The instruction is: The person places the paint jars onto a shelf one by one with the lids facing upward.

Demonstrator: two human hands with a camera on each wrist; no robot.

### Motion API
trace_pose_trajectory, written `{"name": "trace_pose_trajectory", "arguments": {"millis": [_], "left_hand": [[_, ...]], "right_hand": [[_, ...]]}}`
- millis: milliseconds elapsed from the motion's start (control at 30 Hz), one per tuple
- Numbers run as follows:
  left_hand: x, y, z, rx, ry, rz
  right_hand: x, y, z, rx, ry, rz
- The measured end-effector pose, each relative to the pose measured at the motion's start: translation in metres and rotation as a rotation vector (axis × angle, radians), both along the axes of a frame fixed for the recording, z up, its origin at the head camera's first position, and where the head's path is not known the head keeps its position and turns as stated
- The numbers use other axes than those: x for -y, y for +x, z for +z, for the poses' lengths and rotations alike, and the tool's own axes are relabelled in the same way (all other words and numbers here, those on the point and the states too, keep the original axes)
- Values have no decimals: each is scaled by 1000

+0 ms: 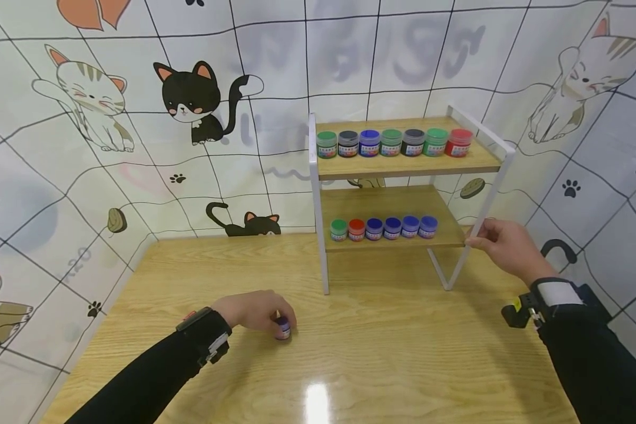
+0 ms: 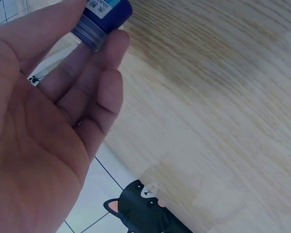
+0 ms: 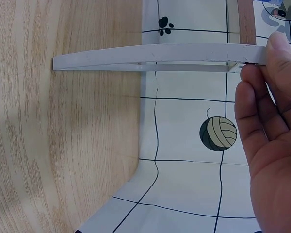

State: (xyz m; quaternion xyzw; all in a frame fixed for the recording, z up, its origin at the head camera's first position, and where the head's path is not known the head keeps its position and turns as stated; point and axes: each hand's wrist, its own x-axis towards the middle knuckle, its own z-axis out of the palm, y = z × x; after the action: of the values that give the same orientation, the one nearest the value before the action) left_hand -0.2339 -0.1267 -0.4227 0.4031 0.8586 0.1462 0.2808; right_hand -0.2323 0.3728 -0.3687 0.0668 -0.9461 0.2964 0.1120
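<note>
My left hand [image 1: 259, 310] pinches a small blue-purple paint jar [image 1: 282, 328] between thumb and fingers, low over the front left part of the table. In the left wrist view the jar [image 2: 106, 13] shows a white label and a clear ridged band, with part of it cut off by the frame edge. At the right side of a two-tier shelf [image 1: 387, 246], my right hand [image 1: 509, 248] grips the white metal frame near the lower board. The right wrist view has the thumb and forefinger pinching that white frame bar [image 3: 160, 53].
On the upper board stands a row of several larger jars [image 1: 391, 142] with green, black, blue and red lids. The lower board holds several smaller ones [image 1: 374, 229] along its front edge. Behind the wooden table [image 1: 381, 353] rises a wall covering [image 1: 275, 59] with printed cats.
</note>
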Motion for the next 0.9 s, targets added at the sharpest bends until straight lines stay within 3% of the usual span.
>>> {"name": "trace_pose_trajectory", "arguments": {"millis": [633,900], "left_hand": [[-36,-6,1,-72,8,-89],[-64,-4,10,-93,-4,-141]], "right_hand": [[0,1,-1,-27,26,23],[0,2,0,-20,21,17]]}}
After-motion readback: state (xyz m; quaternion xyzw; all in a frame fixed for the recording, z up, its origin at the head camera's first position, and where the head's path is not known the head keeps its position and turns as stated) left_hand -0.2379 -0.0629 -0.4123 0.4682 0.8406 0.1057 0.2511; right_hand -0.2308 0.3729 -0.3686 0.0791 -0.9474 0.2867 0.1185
